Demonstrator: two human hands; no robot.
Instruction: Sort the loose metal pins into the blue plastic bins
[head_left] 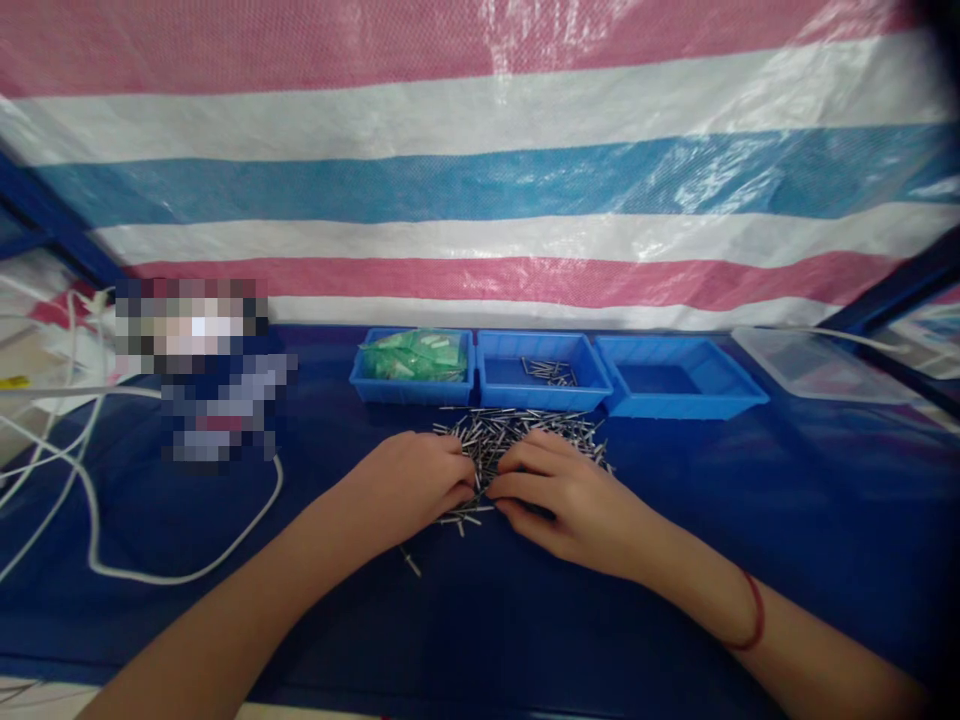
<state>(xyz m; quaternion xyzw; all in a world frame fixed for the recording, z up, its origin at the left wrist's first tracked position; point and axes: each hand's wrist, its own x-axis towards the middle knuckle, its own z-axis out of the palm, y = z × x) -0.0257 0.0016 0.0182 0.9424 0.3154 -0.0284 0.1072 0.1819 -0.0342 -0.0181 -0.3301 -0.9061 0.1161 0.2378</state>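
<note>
A loose pile of thin metal pins that look like blind rivets [517,425] lies on the blue table, in front of the bins. My left hand [420,480] is at the pile's left side, its fingers curled together with the tips among the rivets. Whatever it pinches is hidden. From the right, my right hand [566,495] reaches over the pile, fingers bent and apart, with a gap between thumb and forefinger; its fingertips touch the rivets. A single rivet [411,562] lies apart, nearer to me, below my left hand.
Behind the pile stand three blue bins: the left bin [412,392] holds a green plastic bag [416,355], the middle bin [544,392] several rivets, the right bin [682,402] nothing visible. White cables [187,578] and a blurred-out object lie left. A clear plastic lid [817,365] lies right.
</note>
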